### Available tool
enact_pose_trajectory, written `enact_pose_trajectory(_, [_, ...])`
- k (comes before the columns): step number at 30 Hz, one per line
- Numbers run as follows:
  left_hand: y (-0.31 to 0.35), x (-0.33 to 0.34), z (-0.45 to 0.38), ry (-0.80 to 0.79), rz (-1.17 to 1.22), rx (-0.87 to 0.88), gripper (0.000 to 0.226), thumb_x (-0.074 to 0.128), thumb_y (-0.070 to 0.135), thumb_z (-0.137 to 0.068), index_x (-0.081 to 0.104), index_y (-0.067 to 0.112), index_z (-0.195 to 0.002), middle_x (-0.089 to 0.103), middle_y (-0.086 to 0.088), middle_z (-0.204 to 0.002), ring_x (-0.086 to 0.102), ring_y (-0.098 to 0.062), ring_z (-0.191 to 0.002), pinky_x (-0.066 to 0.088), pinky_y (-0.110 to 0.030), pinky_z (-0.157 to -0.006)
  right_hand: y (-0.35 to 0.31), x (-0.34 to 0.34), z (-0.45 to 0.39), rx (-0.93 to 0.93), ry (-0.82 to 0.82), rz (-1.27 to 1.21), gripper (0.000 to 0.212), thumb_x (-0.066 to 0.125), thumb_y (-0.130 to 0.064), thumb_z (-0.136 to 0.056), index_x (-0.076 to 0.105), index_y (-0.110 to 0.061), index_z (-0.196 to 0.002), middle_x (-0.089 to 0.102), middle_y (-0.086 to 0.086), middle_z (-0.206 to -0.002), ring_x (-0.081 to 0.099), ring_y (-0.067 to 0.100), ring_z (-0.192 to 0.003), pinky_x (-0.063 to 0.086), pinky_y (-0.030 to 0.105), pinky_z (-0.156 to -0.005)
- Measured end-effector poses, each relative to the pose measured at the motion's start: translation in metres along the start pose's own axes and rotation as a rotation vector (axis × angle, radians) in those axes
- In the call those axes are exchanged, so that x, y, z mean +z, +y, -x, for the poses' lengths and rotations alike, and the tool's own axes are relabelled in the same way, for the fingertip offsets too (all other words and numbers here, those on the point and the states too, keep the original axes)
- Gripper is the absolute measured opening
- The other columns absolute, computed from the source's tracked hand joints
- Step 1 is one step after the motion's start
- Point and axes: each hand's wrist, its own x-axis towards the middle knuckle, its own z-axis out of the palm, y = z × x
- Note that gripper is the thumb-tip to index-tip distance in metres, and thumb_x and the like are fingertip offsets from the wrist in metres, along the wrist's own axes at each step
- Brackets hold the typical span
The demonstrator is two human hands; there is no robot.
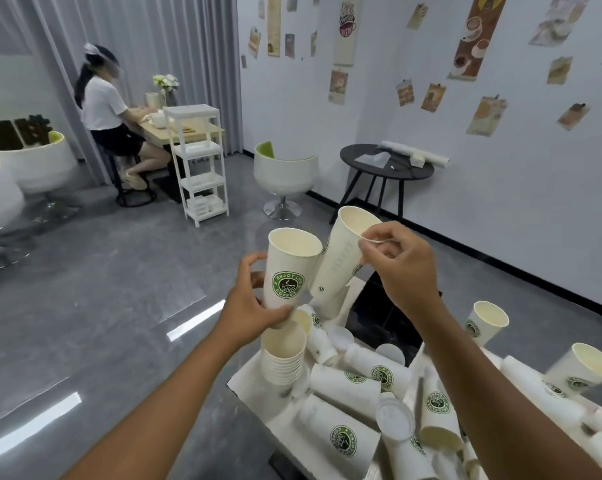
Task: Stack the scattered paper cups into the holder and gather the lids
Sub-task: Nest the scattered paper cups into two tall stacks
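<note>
My left hand [249, 304] grips a white paper cup with a green coffee logo [289, 268] near its base, mouth up. My right hand [394, 259] pinches the rim of a second white cup [341, 268], tilted and touching the first. Both hang above a nested stack of cups [284, 355] standing at the left of the white tray [247, 375]. Several loose cups [344, 438] lie on their sides across the tray. Clear plastic lids [394, 419] sit among them. Whether the stack stands in a holder is hidden.
Upright cups [485, 322] stand at the tray's right. Beyond are a black round table [386, 161], a white swivel chair [285, 174], a white shelf rack [199, 161], and a seated person at a far desk [109, 116].
</note>
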Motion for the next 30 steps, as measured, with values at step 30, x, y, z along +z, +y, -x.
enact_pose_trajectory(30, [-0.041,0.003,0.017,-0.158,0.053,0.018,0.100,0.099,0.022,-0.065,0.035,0.040,-0.140,0.055,0.025,-0.127,0.057,0.001,-0.117,0.054,-0.022,-0.088,-0.062,0.010,0.024,-0.268,0.138,-0.119,0.012,0.071,0.001,-0.092,0.066,-0.009,-0.098,0.073,0.010,-0.091,0.072,0.019,-0.067,0.062,0.031,-0.070])
